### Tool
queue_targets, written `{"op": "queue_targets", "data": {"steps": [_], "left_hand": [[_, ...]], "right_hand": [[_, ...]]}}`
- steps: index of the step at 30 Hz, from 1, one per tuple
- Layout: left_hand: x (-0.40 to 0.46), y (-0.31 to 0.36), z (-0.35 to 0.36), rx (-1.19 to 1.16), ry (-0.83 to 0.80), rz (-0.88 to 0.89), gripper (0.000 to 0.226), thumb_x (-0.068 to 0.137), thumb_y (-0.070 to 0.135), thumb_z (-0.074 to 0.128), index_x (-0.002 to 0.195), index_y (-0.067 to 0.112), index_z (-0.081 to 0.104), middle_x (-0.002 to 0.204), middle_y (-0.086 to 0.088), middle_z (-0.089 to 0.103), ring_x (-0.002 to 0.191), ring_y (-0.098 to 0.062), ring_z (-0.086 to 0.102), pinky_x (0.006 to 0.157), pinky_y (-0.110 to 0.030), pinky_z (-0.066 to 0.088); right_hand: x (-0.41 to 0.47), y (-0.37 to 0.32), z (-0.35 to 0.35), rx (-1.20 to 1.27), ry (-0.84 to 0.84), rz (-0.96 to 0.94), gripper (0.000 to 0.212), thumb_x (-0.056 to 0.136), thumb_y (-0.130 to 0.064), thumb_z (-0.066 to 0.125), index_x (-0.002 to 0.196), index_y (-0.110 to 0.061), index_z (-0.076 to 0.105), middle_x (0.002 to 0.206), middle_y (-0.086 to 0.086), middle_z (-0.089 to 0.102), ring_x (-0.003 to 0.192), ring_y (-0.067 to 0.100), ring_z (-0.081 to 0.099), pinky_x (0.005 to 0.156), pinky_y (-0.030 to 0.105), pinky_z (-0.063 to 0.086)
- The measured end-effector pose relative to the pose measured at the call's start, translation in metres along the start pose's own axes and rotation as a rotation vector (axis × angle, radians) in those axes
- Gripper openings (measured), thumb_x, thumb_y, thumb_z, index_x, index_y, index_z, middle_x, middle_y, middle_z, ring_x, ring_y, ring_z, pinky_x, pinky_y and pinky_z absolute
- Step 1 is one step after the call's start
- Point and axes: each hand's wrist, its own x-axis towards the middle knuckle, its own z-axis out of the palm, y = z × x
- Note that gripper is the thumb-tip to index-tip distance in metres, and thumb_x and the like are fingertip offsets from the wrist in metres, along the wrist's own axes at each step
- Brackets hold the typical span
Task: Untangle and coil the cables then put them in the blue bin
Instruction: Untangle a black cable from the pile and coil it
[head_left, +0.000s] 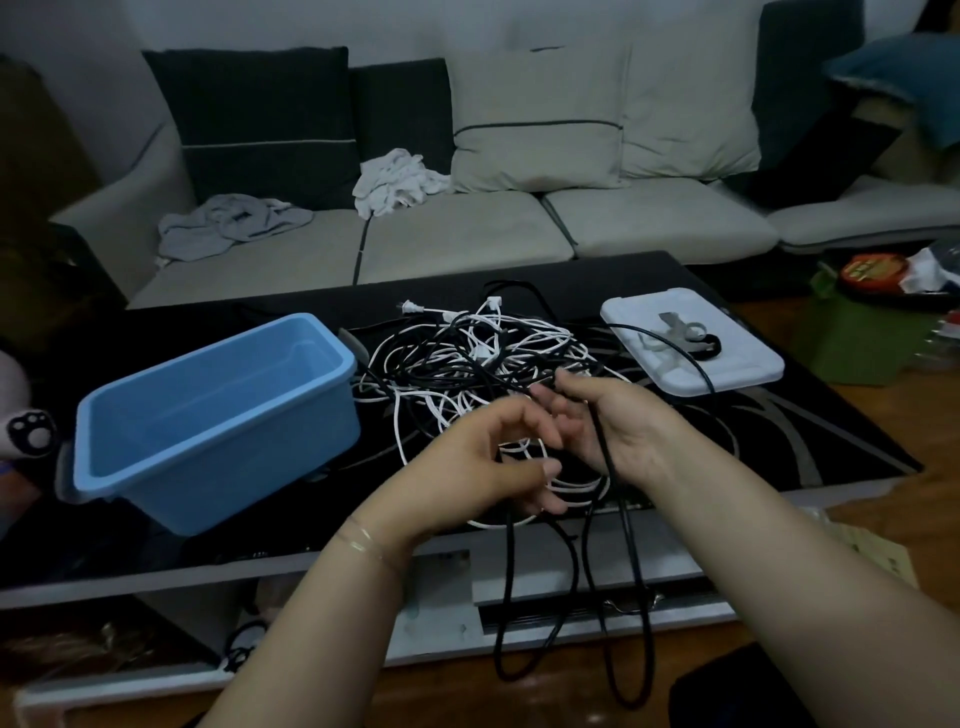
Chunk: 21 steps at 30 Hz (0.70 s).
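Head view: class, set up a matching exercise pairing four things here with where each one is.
Things:
1. blue bin
2. white lid
3. black cable
4. cable tangle

Places:
A. in the right hand, hanging off the table's front edge
B. table's left side
C. table middle, beyond both hands
D. table's right side

Pairs: 1-B, 2-D, 3-A, 4-C

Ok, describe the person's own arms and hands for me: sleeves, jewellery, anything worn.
Both forearms are bare, with no sleeves in view. The left hand has a thin, pale bracelet round its wrist. The right hand shows no watch, ring or band, and neither hand wears a glove. Nails look short and unpainted, though the dim light makes that hard to confirm.
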Motion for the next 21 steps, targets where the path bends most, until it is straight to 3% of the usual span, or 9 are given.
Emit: {"op": "queue_targets", "data": {"steps": [4,9,10,11,12,13,15,18,21], "left_hand": [[0.005,-0.006,-0.010,0.101,0.369,0.020,0.027,0.087,0.004,0.068,0.097,0.025,0.056,0.115,0.002,0.061,0.041,-0.004,0.049,0.039,-0.018,0.039],[0.001,-0.011,-0.048,0.274,0.677,-0.180,0.046,0.091,0.045,0.058,0.132,0.028,0.046,0.122,0.003,0.061,0.084,-0.008,0.056,0.064,-0.029,0.050],[-0.001,-0.011,-0.055,0.306,0.662,-0.234,0.048,0.093,0.053,0.050,0.130,0.023,0.051,0.117,-0.008,0.066,0.088,-0.015,0.065,0.066,-0.032,0.053],[-0.003,-0.011,-0.059,0.288,0.606,-0.253,0.051,0.095,0.057,0.041,0.123,0.018,0.057,0.106,-0.015,0.068,0.100,-0.013,0.038,0.059,-0.030,0.052],[-0.005,-0.010,-0.062,0.224,0.527,-0.233,0.055,0.097,0.059,0.033,0.116,0.016,0.062,0.093,-0.016,0.072,0.051,-0.007,0.024,0.045,-0.023,0.044],[-0.007,-0.010,-0.063,0.157,0.446,-0.198,0.058,0.097,0.059,0.030,0.109,0.014,0.066,0.084,-0.012,0.074,0.036,-0.008,0.038,0.036,-0.018,0.032],[-0.013,-0.006,-0.066,0.117,0.317,-0.138,0.054,0.093,0.056,0.037,0.100,0.014,0.070,0.067,-0.007,0.070,0.034,-0.008,0.027,0.035,-0.016,0.020],[-0.021,-0.005,-0.070,0.193,0.067,-0.139,0.032,0.085,0.043,0.055,0.090,0.017,0.073,0.053,-0.006,0.061,0.035,-0.007,0.031,0.037,-0.015,0.023],[-0.028,-0.004,-0.073,0.298,-0.222,-0.274,0.019,0.085,0.033,0.065,0.090,0.016,0.070,0.060,-0.009,0.068,0.039,-0.008,0.047,0.043,-0.016,0.035]], "right_hand": [[-0.001,-0.010,-0.005,0.022,0.003,-0.286,0.023,0.103,-0.027,0.040,0.099,-0.012,0.057,0.057,-0.002,0.050,0.034,0.003,0.031,0.033,0.015,0.025],[-0.012,-0.030,-0.019,-0.493,0.088,-0.679,0.049,0.101,-0.038,0.039,0.067,-0.011,0.061,0.042,0.002,0.045,0.034,0.012,0.035,0.036,0.019,0.026],[-0.016,-0.033,-0.020,-0.550,0.019,-0.660,0.050,0.100,-0.033,0.041,0.058,-0.013,0.060,0.040,0.003,0.046,0.033,0.013,0.036,0.036,0.019,0.027],[-0.019,-0.034,-0.022,-0.602,-0.095,-0.590,0.050,0.098,-0.028,0.043,0.052,-0.016,0.060,0.040,0.004,0.049,0.033,0.013,0.040,0.036,0.019,0.029],[-0.021,-0.033,-0.023,-0.651,-0.233,-0.473,0.048,0.095,-0.026,0.046,0.051,-0.016,0.061,0.043,0.006,0.053,0.034,0.014,0.045,0.036,0.018,0.033],[-0.024,-0.031,-0.025,-0.722,-0.356,-0.333,0.044,0.093,-0.031,0.049,0.054,-0.016,0.064,0.049,0.010,0.060,0.037,0.015,0.052,0.037,0.018,0.038],[-0.027,-0.028,-0.030,-0.948,-0.448,-0.098,0.050,0.087,-0.056,0.050,0.071,-0.012,0.069,0.067,0.017,0.069,0.051,0.021,0.064,0.045,0.021,0.048],[-0.022,-0.028,-0.042,-1.143,-0.278,0.110,0.094,0.061,-0.088,0.038,0.097,-0.006,0.068,0.084,0.019,0.073,0.067,0.026,0.072,0.050,0.022,0.052],[-0.008,-0.033,-0.053,-1.176,-0.049,0.104,0.104,0.059,-0.094,0.023,0.104,-0.010,0.063,0.082,0.014,0.074,0.068,0.024,0.072,0.053,0.024,0.050]]}}
